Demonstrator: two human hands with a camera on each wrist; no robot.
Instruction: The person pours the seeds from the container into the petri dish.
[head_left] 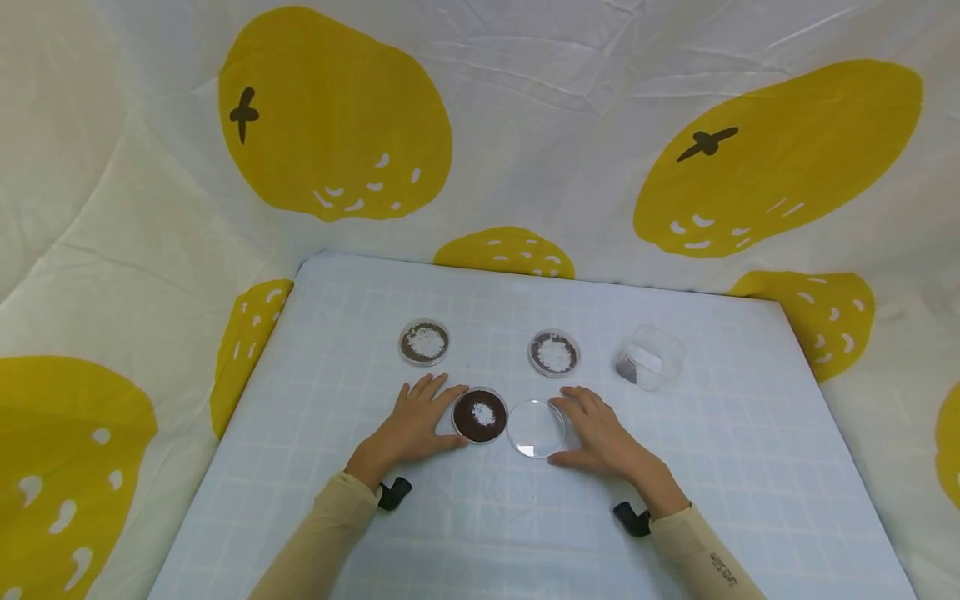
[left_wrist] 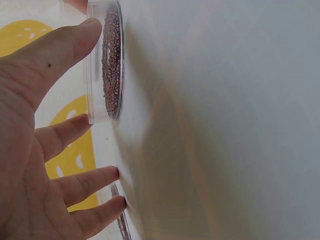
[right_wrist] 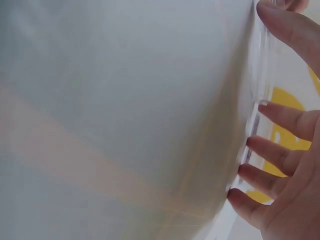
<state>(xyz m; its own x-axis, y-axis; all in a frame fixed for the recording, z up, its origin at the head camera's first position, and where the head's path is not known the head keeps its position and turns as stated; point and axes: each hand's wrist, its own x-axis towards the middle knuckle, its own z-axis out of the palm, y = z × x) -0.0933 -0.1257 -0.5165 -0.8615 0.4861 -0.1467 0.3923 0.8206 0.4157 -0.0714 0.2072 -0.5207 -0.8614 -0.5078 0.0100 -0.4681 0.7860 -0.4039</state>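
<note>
A round clear petri dish [head_left: 466,424] of dark brown granules with a small white patch at its centre lies on the table. My left hand [head_left: 414,427] holds it from the left, thumb at the near rim and index finger at the far rim, other fingers spread. In the left wrist view, the thumb lies against the wall of the dish [left_wrist: 111,65]. Just right of it lies a clear, shallow round lid or dish [head_left: 536,428] with nothing inside. Around its right edge my right hand [head_left: 600,435] has thumb and index finger, with the remaining fingertips down near the tabletop.
Behind the hands stand two more petri dishes, one at left [head_left: 424,342] and one at right [head_left: 554,353], both with brown granules topped by white bits. A clear plastic container [head_left: 663,346] sits farther right. Fruit-printed cloth [head_left: 540,167] borders the pale checked table [head_left: 487,533].
</note>
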